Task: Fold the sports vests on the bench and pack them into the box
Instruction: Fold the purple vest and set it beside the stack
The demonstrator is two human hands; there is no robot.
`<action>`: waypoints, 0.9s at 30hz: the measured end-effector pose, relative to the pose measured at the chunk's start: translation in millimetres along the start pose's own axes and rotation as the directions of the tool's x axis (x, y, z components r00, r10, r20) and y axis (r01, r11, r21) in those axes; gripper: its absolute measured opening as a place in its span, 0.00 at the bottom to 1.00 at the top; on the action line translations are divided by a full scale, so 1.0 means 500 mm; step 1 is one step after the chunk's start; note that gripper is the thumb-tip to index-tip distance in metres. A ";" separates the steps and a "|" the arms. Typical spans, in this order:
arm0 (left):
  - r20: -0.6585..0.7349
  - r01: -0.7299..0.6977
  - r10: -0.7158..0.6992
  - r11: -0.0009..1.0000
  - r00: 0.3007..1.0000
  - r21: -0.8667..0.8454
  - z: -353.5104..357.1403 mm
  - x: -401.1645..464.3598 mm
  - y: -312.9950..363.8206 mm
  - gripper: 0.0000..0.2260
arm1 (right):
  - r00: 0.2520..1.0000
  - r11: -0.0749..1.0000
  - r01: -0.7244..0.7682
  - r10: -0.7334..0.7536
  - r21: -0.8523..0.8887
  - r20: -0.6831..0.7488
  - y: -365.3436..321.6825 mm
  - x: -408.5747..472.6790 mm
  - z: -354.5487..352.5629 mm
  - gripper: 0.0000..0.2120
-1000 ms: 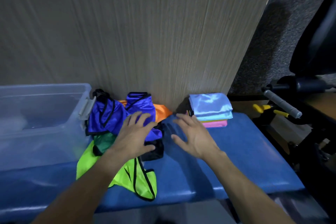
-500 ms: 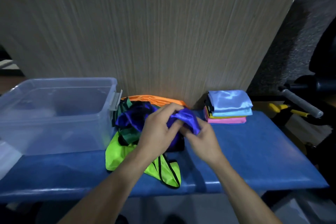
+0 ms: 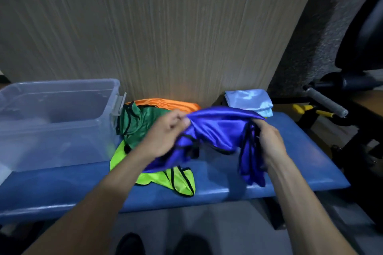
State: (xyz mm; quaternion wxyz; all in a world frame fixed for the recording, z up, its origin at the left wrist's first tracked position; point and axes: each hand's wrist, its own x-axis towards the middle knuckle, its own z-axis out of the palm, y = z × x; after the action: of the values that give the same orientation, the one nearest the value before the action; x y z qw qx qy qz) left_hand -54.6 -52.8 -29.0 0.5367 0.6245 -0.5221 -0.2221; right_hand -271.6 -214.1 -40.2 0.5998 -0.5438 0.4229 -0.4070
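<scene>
The blue vest (image 3: 217, 128) was up off the tabletop (image 3: 290, 163), stretched between my two hands over the middle of it, with its black-edged loops and lower part hanging slack and bunched toward the pad. My left hand (image 3: 165, 132) had its grip closed on one gathered edge of the cloth, thumb and fingers pinching it near the top, while my right hand (image 3: 269, 141) held the other end with the fingers curled round a bundle of fabric and trim. I judged this to be the start of folding this one vest: it was picked out of the heap but not yet spread, so no fold was made. Just under and behind it lay the others waiting, the green vest (image 3: 143, 124) crumpled against the box, the lime vest (image 3: 176, 180) flat near the front edge, partly under the blue one, and the orange vest (image 3: 165, 103) pressed against the wall panel. The clear box (image 3: 62, 93) stood at the left end of the tabletop, touching or just beside the green one; I could see no vest in it. At the far right corner sat a folded stack (image 3: 248, 99), light blue on top, its lower layers mostly hidden. The next move, as I read it, called for finding the shoulders or hem, shaking the cloth out flat, and laying it on the bare pad to the right, clear of the lime vest so the slippery fabric would not drag it along.
</scene>
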 end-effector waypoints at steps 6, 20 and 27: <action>-0.345 0.174 0.119 0.688 0.931 0.705 -0.071 0.044 -0.028 0.03 | 0.956 0.973 -0.229 0.221 0.020 0.193 0.016 -0.025 0.019 0.05; 0.313 -0.015 -0.054 0.977 0.948 0.213 0.142 -0.027 0.000 0.14 | 0.902 0.819 -0.422 0.334 0.390 0.273 0.042 0.019 0.062 0.22; 0.169 -0.139 0.087 0.936 0.982 0.322 0.067 -0.012 -0.003 0.06 | 0.898 0.869 -0.428 0.380 0.248 0.221 0.048 0.033 0.030 0.23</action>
State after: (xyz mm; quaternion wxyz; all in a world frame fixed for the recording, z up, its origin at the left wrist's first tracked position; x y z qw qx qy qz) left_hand -84.0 -62.3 -43.1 0.3942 0.6562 -0.6265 -0.1465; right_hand -251.3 -223.4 -64.3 0.7779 -0.3806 0.4119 -0.2834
